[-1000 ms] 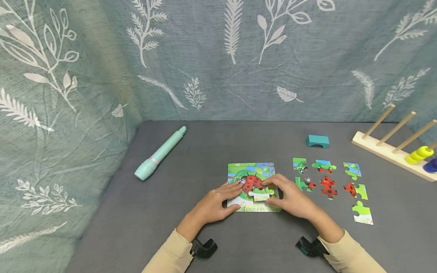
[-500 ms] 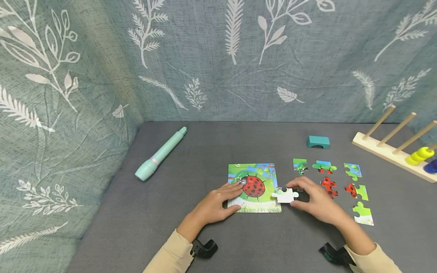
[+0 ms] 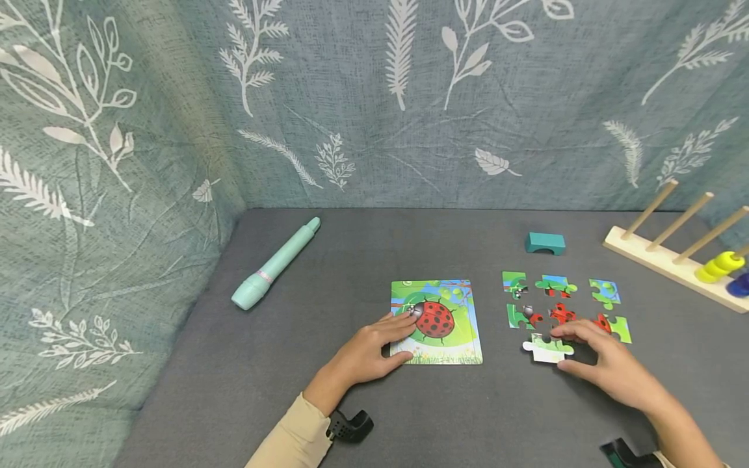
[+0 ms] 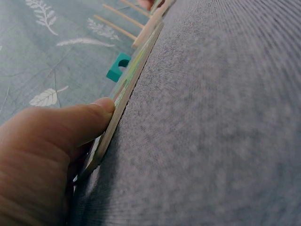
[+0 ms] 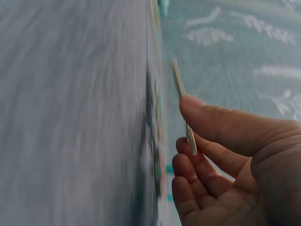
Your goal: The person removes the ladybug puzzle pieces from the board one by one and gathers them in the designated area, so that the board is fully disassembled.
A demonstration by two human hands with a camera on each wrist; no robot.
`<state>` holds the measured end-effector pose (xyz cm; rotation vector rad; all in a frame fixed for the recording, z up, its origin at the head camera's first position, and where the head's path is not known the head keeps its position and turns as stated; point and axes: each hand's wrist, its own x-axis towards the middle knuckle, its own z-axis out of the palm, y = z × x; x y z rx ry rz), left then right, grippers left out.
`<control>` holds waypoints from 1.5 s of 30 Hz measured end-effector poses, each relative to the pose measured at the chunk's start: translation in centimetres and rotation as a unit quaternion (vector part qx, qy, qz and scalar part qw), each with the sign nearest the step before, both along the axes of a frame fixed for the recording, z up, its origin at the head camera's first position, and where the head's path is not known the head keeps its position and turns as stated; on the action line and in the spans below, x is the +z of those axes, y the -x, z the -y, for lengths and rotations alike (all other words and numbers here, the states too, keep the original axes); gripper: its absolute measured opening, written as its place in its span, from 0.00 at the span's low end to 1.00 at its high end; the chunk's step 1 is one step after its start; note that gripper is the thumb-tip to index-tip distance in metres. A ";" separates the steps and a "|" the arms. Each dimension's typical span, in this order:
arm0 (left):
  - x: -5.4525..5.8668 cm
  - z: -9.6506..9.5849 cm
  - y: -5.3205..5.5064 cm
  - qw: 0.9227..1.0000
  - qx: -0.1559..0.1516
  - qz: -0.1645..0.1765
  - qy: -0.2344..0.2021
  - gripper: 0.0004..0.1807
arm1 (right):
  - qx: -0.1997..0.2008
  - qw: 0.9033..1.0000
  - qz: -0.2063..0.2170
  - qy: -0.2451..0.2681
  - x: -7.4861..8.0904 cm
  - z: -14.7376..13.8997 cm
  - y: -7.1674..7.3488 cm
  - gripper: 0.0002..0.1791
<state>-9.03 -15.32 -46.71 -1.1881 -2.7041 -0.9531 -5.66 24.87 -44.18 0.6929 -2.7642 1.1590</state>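
Note:
My right hand [image 3: 614,367] pinches a puzzle piece [image 3: 548,351], pale green and white, between thumb and fingers. In the right wrist view this piece [image 5: 178,80] appears edge-on, raised off the table. My left hand [image 3: 371,348] rests on the left side of a square board [image 3: 462,354] with a ladybug picture; its fingers reach the ladybug's head. The left wrist view has the thumb [image 4: 89,120] lying on the board's edge. Just beyond the right hand lie loose puzzle pieces, among them a red one [image 3: 563,313] and a green one with a ladybug's head [image 3: 517,316].
More puzzle pieces, such as a blue-green corner [image 3: 605,292], lie at the right. Behind them stands a teal arch block [image 3: 545,243]. A wooden peg stand [image 3: 661,257] with yellow and blue beads is at far right. A mint microphone-shaped object [image 3: 275,265] lies at left.
My right hand has lifted the puzzle piece off the ladybug board and carried it right, to just in front of the loose pieces. The left hand has stayed on the board.

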 end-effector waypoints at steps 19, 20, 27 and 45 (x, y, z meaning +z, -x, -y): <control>0.0 0.0 -0.1 1.000 0.001 -0.004 -0.013 0.28 | -0.008 0.998 -0.042 -0.048 -0.5 -3.4 -1.3 0.27; 0.0 0.0 -0.1 1.000 0.000 -0.006 -0.013 0.28 | -0.007 0.998 -0.048 -0.051 -0.6 -3.4 -1.3 0.27; -0.1 0.1 -0.2 1.000 0.000 -0.014 0.000 0.28 | -0.003 0.995 -0.070 -0.075 -0.8 -3.5 -1.3 0.28; -0.2 0.2 -0.1 1.000 0.000 -0.014 -0.013 0.28 | -0.002 0.998 -0.039 -0.047 -0.2 -2.4 -1.7 0.31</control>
